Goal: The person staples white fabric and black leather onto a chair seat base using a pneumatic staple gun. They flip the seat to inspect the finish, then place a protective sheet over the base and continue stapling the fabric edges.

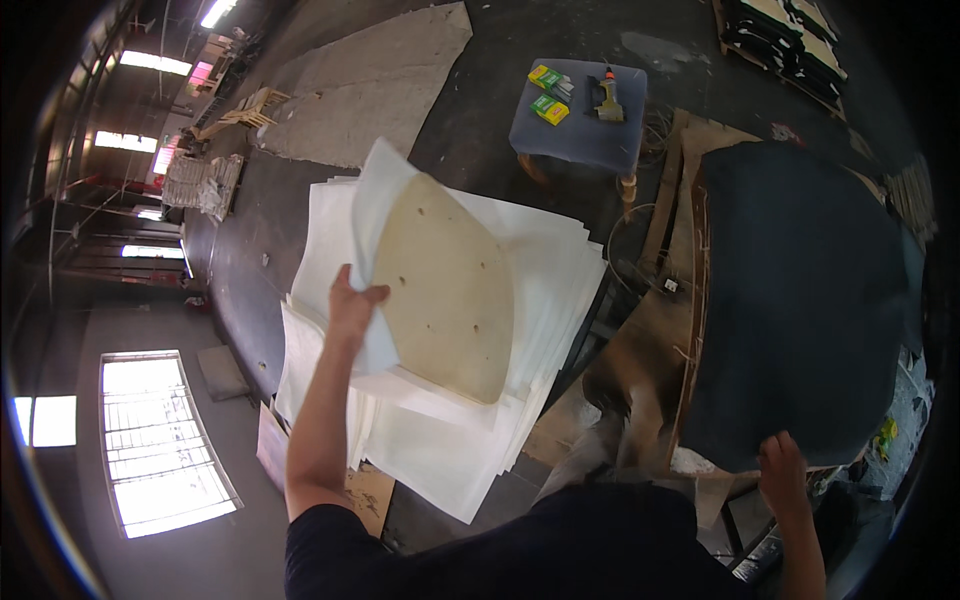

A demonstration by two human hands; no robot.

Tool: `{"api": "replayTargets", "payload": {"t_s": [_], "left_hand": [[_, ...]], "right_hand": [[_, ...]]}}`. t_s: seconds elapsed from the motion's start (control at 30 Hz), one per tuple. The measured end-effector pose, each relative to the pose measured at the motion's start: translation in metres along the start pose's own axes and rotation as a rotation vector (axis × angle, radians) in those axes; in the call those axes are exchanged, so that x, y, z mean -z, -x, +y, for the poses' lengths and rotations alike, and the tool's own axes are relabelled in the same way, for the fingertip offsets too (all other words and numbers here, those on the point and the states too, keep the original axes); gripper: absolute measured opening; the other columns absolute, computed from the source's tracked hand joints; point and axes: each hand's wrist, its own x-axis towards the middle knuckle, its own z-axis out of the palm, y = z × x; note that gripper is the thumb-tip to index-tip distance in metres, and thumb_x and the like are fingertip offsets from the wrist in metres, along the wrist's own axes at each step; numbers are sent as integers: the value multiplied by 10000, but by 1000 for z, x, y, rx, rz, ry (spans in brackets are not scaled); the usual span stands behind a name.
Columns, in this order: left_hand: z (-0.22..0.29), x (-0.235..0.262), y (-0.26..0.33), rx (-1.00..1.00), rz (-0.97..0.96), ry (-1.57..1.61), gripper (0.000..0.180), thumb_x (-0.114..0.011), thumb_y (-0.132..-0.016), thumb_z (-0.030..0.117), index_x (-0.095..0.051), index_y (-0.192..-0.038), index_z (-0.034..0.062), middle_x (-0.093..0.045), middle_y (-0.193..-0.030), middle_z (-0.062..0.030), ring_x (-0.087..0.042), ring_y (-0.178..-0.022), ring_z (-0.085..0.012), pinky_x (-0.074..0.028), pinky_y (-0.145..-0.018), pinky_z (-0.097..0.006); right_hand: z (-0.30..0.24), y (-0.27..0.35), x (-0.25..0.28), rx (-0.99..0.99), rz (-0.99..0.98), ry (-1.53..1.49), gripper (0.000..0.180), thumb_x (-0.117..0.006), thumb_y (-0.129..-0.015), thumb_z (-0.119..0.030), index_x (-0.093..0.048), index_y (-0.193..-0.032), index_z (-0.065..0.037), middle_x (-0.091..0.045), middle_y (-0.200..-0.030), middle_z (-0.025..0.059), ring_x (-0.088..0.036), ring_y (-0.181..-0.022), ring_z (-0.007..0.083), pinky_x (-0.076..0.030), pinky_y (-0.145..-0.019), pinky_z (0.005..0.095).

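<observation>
1. Left hand (pixel 352 308): bare, closed on the left edge of a white sheet (pixel 368 200), thumb on the upper side, at the board's left edge.
2. White sheet: one, bent upward along its left side, far corner raised to a point.
3. Board (pixel 450 290): one, tan, fan-shaped with rounded edges, several small holes; lies against the white sheet, above the pile, right of the left hand.
4. Pile of white sheets (pixel 430 455): large, edges uneven, beneath the board.
5. Right hand (pixel 782 462): bare, fingers curled at the near edge of a dark cloth; whether it grips the cloth cannot be told. Hands well apart.
6. Dark cloth (pixel 800 310): one, broad, spread at right, a wooden edge (pixel 692 330) along its left side.
7. Stool (pixel 577 145): far side, blue-grey top, wooden legs.
8. On the stool: two green-and-yellow boxes (pixel 549 109), left; one hand tool (pixel 608 100), yellowish with an orange tip, right.
9. Grey mat (pixel 370 90): one, large, on the floor, far left.
</observation>
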Motion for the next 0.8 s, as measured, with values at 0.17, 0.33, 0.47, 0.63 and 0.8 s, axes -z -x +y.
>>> {"api": "replayTargets", "payload": {"t_s": [0.17, 0.33, 0.47, 0.63, 0.8], "left_hand": [[60, 59, 33, -9, -55, 162, 488, -802, -830, 56, -707, -1301, -28, -770, -1032, -96, -733, -907, -200, -577, -863, -341], [110, 110, 85, -2, 71, 244, 388, -747, -937, 166, -727, -1275, -24, -761, -1045, -86, -741, -904, -206, -595, -817, -355], [150, 174, 140, 93, 50, 589, 461, -712, -1009, 268, -699, -1356, -36, -789, -1142, -158, -781, -942, -259, -636, -860, -376], [230, 195, 221, -202, 95, 888, 579, -689, -1005, 345, -647, -1442, -33, -782, -1254, -197, -799, -1032, -302, -657, -901, -396], [176, 203, 256, -306, 210, 1046, 651, -678, -1009, 402, -612, -1502, -18, -754, -1362, -210, -784, -1143, -310, -643, -972, -400]], "right_hand": [[-8, -4, 11, -29, -41, -27, 195, -794, -871, -28, -637, -979, -70, -612, -996, 140, -681, -950, 395, -554, -786, 531], [-28, 3, 9, 71, 104, -54, 201, -809, -881, -34, -704, -1046, -81, -654, -998, 129, -703, -901, 371, -565, -743, 514], [-134, -38, -35, 250, -159, -595, 157, -730, -989, -157, -772, -1127, -95, -715, -1032, 137, -734, -935, 384, -597, -801, 500], [-296, -159, -178, 691, -378, -738, 535, -699, -973, -206, -672, -1497, -105, -738, -1385, 217, -703, -1263, 413, -555, -1099, 486], [-432, -189, -14, 771, -689, -899, 626, -857, -963, -299, -653, -1495, -40, -736, -1424, 164, -675, -1338, 353, -511, -1186, 485]]}}
